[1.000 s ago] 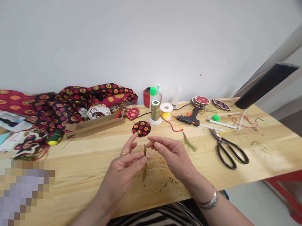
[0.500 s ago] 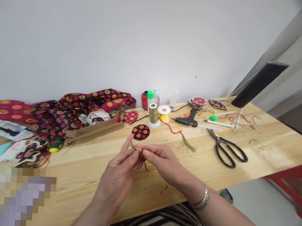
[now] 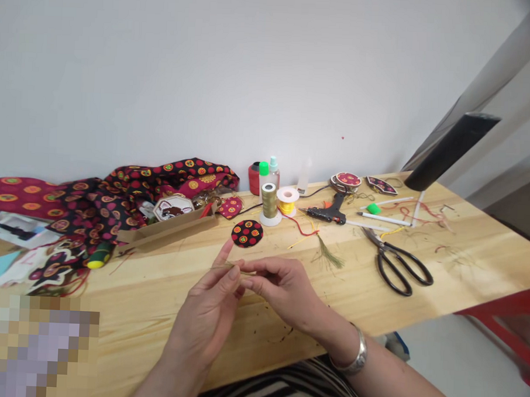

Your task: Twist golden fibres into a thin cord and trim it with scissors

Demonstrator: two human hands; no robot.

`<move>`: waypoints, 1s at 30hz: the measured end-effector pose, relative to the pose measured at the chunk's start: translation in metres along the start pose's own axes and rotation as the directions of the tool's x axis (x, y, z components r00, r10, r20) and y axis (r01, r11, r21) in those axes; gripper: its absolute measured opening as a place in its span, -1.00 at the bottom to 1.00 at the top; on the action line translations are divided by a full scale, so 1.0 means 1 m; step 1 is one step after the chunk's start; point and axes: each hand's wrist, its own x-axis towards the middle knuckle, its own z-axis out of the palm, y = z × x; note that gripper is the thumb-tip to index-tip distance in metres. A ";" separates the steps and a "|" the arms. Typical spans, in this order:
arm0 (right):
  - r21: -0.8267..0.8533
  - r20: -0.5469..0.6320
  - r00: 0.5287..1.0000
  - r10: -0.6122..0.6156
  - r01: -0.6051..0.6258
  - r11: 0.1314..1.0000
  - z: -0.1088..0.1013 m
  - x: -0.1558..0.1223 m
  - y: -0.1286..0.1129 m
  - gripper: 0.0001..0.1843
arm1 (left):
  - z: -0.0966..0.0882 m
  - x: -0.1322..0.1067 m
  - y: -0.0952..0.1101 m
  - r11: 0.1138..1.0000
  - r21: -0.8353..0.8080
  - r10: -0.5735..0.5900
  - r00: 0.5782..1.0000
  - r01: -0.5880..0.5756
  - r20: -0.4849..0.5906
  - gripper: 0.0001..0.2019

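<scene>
Both hands meet over the wooden table. Between them lies a thin bundle of olive thread (image 3: 246, 273), partly covered by the fingers. My left hand (image 3: 212, 295) pinches it between thumb and fingers, the index finger pointing away. From the other side my right hand (image 3: 282, 290), with a silver bracelet on its wrist, grips the same thread in its fingertips. Just beyond the hands a round black patterned fabric disc (image 3: 247, 233) lies flat. Behind that stands a spool of olive thread (image 3: 269, 203), with a yellow cord spool (image 3: 287, 202) beside it.
To the right lie black-handled scissors (image 3: 396, 263), a glue gun (image 3: 328, 210), an olive tassel (image 3: 330, 255) and a white pencil (image 3: 385, 219). At left are a cardboard box (image 3: 169, 228) and heaped patterned fabric (image 3: 116, 186). A black tube (image 3: 454, 151) rises at the far right.
The thread bundle has turned from slanting downward to lying nearly level between the hands. My right fingers have shifted their pinch; my left hand stays in about the same place.
</scene>
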 end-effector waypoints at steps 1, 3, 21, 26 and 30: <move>-0.011 -0.010 1.000 -0.014 0.014 1.000 -0.001 0.000 0.000 -0.81 | 0.000 0.000 0.000 1.000 -0.005 0.008 1.000 -0.008 -0.007 -0.81; -0.023 -0.032 0.999 -0.031 0.031 0.999 -0.002 -0.001 0.002 -0.82 | 0.000 0.000 0.000 1.000 -0.015 0.018 1.000 -0.018 -0.022 -0.85; -0.292 -0.141 0.987 -0.083 0.039 0.956 -0.030 0.003 0.009 -0.89 | -0.003 0.002 0.005 0.993 -0.064 0.090 0.988 -0.098 -0.124 -0.87; -0.318 -0.160 0.983 -0.092 0.037 0.947 -0.037 0.007 0.007 -0.89 | -0.006 0.006 0.007 0.987 -0.121 0.083 0.986 -0.101 -0.146 -0.88; -0.331 -0.174 0.982 -0.068 0.006 0.943 -0.039 0.009 0.006 -0.88 | -0.008 0.008 0.005 0.984 -0.148 0.088 0.990 -0.103 -0.108 -0.92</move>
